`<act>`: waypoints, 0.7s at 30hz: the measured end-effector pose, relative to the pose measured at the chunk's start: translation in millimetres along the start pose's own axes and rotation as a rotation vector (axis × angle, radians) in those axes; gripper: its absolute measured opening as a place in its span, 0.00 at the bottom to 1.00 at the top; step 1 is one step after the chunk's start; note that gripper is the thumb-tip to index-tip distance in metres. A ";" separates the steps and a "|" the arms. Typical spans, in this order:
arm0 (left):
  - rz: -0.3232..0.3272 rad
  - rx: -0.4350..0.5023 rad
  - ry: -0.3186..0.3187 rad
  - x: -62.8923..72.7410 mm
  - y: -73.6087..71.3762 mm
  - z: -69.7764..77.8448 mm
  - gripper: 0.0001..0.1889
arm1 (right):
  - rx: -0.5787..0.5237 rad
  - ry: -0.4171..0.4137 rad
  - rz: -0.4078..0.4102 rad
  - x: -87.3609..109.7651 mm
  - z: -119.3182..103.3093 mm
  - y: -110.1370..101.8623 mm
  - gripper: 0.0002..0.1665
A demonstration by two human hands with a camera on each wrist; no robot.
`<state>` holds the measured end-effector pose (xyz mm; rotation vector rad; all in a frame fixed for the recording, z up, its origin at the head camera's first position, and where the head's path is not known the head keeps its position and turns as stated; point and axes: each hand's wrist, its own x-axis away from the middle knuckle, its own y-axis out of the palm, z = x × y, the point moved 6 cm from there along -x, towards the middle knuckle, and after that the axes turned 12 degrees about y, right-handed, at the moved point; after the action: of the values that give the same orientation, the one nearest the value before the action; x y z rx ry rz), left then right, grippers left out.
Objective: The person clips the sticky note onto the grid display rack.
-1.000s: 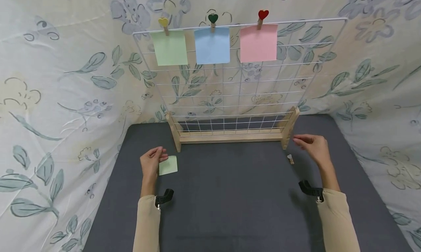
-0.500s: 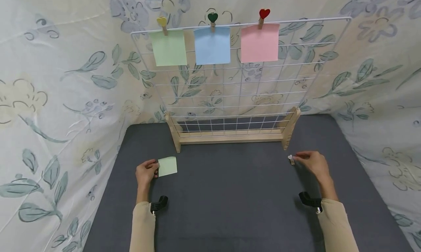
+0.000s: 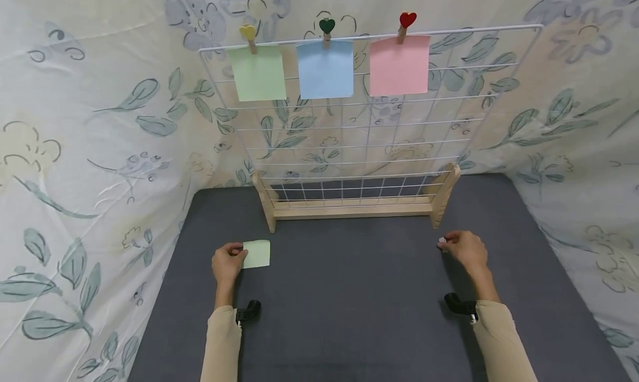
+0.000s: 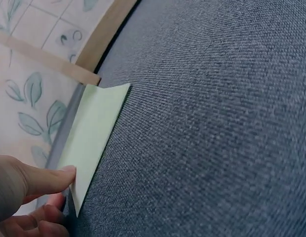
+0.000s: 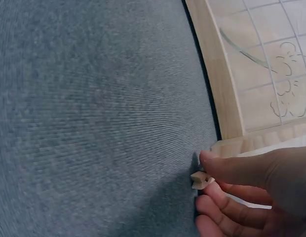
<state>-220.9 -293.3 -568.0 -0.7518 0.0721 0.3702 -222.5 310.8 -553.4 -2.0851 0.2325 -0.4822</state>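
Note:
My left hand (image 3: 228, 264) pinches the left edge of a light green paper note (image 3: 257, 254). In the left wrist view the thumb lies on top of the note (image 4: 92, 131), and the other fingers are curled below it. Over on the right, my right hand (image 3: 466, 250) holds a small wooden clothespin with a white heart (image 3: 442, 240) between thumb and fingers. The right wrist view shows the wooden end of the clothespin (image 5: 201, 180) poking out past the fingertips, just above the dark tabletop; the rest is hidden by the hand.
A white wire grid rack (image 3: 369, 130) on a wooden base (image 3: 351, 212) stands at the back. Along its top bar hang a green note (image 3: 258, 74), a blue note (image 3: 326, 70) and a pink note (image 3: 399, 66), each under a heart clothespin. Floral cloth (image 3: 100, 149) surrounds the dark table (image 3: 344, 304).
My right hand has come down to the clothespin and taken hold of it. The left hand has lowered and now grips the green note's edge, which it was hovering over before.

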 end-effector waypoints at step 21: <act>-0.210 0.227 -0.018 7.6 -3.1 0.2 0.05 | -0.213 -0.099 0.108 15.1 -9.6 -21.7 0.18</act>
<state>-212.8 -293.0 -567.3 -0.5258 0.0168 0.1649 -213.5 309.7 -526.7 -2.2828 0.3485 -0.2983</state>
